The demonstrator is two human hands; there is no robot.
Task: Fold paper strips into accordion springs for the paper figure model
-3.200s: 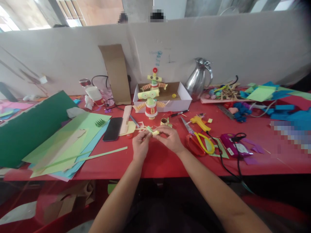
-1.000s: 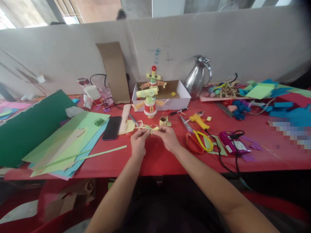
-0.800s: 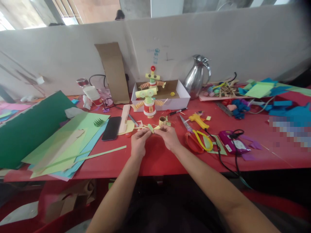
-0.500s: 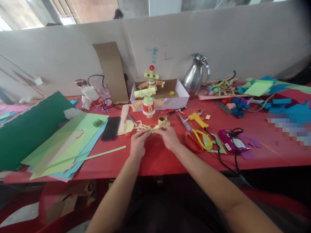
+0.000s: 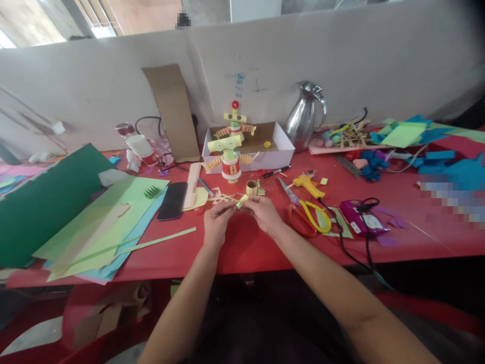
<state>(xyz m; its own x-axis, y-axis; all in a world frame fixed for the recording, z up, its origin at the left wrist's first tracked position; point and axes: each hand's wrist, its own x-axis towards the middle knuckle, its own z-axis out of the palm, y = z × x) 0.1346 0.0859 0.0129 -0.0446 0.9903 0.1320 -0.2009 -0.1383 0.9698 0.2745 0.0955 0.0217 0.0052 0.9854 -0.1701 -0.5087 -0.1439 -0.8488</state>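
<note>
My left hand [image 5: 217,221] and my right hand [image 5: 265,213] meet over the red table, fingers pinched together. Between their fingertips is a small folded yellow-green paper strip [image 5: 242,201]; the fingers partly cover it. Just beyond stands a short tan paper tube [image 5: 251,188], beside small paper scraps. Behind it is a paper robot figure [image 5: 231,167] with a red-and-white body and pleated arms. A second similar figure [image 5: 235,119] stands farther back. To the right of my hands lie scissors [image 5: 317,216] with red and yellow handles and a yellow hot glue gun [image 5: 309,186].
A black phone [image 5: 172,201] and sheets of coloured paper [image 5: 109,217] lie left, near a green box [image 5: 56,202]. A white open box [image 5: 265,161] and a steel jug [image 5: 304,119] stand at the back. Right is a purple device [image 5: 362,218] with a black cord.
The green part of the paper strip shows a little farther right and lower between my fingertips. My hands have barely shifted; the table things stay put, with a slight camera movement.
</note>
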